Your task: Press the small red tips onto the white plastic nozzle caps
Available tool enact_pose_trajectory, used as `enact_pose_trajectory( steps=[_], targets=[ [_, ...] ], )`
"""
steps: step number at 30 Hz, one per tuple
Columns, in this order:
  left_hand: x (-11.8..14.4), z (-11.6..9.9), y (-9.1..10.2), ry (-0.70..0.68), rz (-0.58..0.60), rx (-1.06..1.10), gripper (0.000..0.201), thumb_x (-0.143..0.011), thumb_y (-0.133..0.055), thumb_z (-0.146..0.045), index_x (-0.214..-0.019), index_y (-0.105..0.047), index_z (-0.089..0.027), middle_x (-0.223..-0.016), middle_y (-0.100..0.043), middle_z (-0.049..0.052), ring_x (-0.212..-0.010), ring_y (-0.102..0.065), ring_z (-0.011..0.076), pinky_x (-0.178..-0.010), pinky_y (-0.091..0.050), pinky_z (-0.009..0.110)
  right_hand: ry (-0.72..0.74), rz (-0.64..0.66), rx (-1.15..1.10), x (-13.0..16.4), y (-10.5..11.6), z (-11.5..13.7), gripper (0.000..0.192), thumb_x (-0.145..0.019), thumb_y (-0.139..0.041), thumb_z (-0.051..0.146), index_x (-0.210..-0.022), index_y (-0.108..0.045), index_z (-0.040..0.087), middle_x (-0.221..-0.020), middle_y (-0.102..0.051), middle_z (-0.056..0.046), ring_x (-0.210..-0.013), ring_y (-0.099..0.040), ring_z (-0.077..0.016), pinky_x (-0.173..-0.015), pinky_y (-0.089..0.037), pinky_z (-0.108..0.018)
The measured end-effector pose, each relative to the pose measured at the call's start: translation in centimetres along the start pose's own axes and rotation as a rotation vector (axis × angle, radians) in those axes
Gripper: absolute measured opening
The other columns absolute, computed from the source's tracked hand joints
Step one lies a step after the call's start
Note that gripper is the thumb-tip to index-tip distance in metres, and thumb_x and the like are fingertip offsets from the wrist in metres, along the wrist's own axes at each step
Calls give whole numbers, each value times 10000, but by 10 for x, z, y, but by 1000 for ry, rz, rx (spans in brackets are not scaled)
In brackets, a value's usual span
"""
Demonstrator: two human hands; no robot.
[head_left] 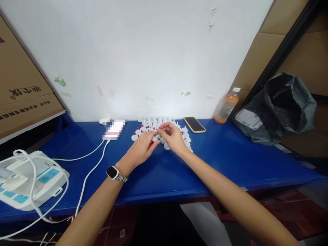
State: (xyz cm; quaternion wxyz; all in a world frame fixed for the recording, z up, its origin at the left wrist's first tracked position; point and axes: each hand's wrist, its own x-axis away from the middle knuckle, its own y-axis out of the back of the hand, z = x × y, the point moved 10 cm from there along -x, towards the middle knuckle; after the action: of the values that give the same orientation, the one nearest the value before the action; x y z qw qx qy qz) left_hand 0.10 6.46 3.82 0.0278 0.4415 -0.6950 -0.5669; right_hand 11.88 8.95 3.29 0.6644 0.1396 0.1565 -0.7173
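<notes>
White cap (157,137) between the left hand's (141,147) thumb and fingers, nearly closed around it, above the blue table (217,157); right hand (175,139) pinches close beside, contents hidden. Work looks partway: red-tipped caps (134,137) mostly at left, bare-spouted caps (184,130) remain right and rear. Most standing spouts point up, long axis vertical; held cap's axis can't be told.

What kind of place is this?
Maybe a small workshop: lots of little white pieces sit on a blue table, with a big cardboard box on the left.
</notes>
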Motion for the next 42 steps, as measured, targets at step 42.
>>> enact_pose_trajectory(
  steps=[42],
  targets=[
    [-4,7,10,104,-182,69,648,-1022,-391,-457,-1549,-121,-192,-1348,-503,146,-1232,-496,261,-1100,-395,495,170,67,505,-15,17,34,317,-905,-565,449,-709,-540,201,-637,-530,33,-591,-451,-122,-610,-354,-265]
  ],
)
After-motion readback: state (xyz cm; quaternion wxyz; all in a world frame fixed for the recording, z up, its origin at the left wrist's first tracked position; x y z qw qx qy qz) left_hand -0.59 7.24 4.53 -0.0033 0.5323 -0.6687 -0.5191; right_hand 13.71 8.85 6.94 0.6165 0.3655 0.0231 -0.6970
